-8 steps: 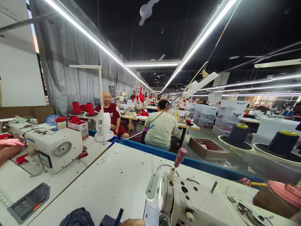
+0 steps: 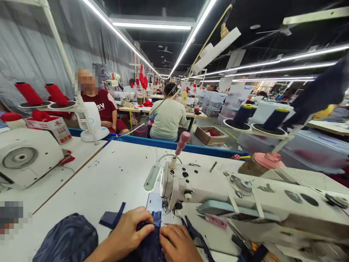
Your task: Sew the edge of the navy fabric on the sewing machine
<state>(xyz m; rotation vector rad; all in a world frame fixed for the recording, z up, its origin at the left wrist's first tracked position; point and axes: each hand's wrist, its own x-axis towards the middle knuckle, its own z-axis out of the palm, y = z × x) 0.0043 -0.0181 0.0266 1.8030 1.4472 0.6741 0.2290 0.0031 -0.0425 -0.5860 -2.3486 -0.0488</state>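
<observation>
My left hand (image 2: 130, 230) pinches a piece of navy fabric (image 2: 151, 241) between thumb and fingers. On the fabric's right edge lies my right hand (image 2: 178, 242), its fingers curled against the cloth. The fabric's far end reaches the plate beside the needle area of a white sewing machine (image 2: 211, 182). Left of my left hand sit a bunched navy cloth (image 2: 69, 238) and a small flat navy piece (image 2: 113, 216). A pink-handled tool (image 2: 182, 143) stands upright on the machine head. Pink thread snips (image 2: 214, 220) lie under the machine arm.
A second sewing machine (image 2: 29, 156) occupies the left table. Navy thread cones (image 2: 274, 122) stand on a rack at right, near a pink-lidded jar (image 2: 263, 163). Beyond the blue table edge sit a person in light green (image 2: 167, 116) and one in dark red (image 2: 102, 109).
The view has turned right and down. Both my hands and the navy fabric now show at the machine; earlier only a bit of a hand showed at the bottom edge.
</observation>
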